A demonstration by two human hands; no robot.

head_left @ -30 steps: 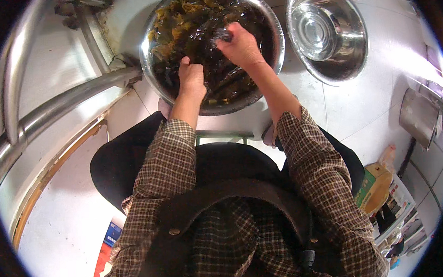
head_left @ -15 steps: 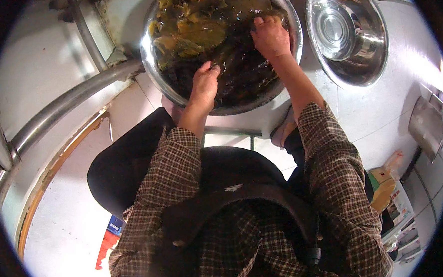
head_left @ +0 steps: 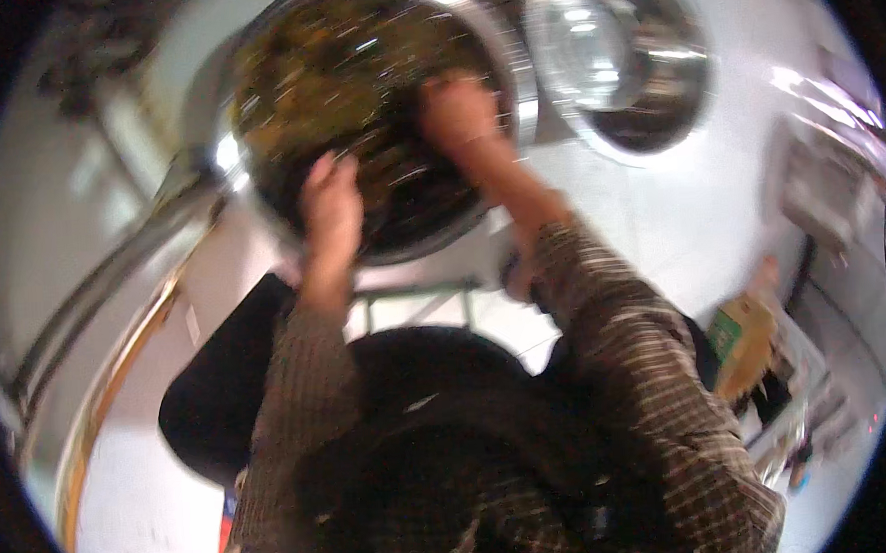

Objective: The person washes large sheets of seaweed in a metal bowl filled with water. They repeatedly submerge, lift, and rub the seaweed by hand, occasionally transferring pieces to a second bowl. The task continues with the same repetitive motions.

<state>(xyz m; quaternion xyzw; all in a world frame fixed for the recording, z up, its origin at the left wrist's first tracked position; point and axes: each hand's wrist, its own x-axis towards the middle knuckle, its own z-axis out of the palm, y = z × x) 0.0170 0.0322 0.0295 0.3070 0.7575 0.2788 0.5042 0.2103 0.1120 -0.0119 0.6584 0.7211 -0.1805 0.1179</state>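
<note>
A large round metal basin [head_left: 518,82] holds wet leaves [head_left: 293,94] that look like seaweed, yellow-brown at the far left and almost black nearer to me. At the basin's near left, my left hand [head_left: 332,204] reaches in over the dark leaves. Its thumb side faces up, while its fingers are smeared and partly hidden. My right hand [head_left: 460,115] is deeper in the basin, right of the middle. Its fingers bend down into the dark leaves and look closed on them, though the tips are hidden. Motion blurs the whole view.
A second metal basin [head_left: 670,114] stands to the right, with what looks like clear water in it. A thick metal pipe [head_left: 102,274] runs along the left wall. At the right lie a yellow-green package [head_left: 742,341] and a grey metal object [head_left: 829,181].
The whole view has shifted and blurred, with both basins now farther left in it. Both hands stay in the leaves; the right one sits slightly nearer to me within the basin.
</note>
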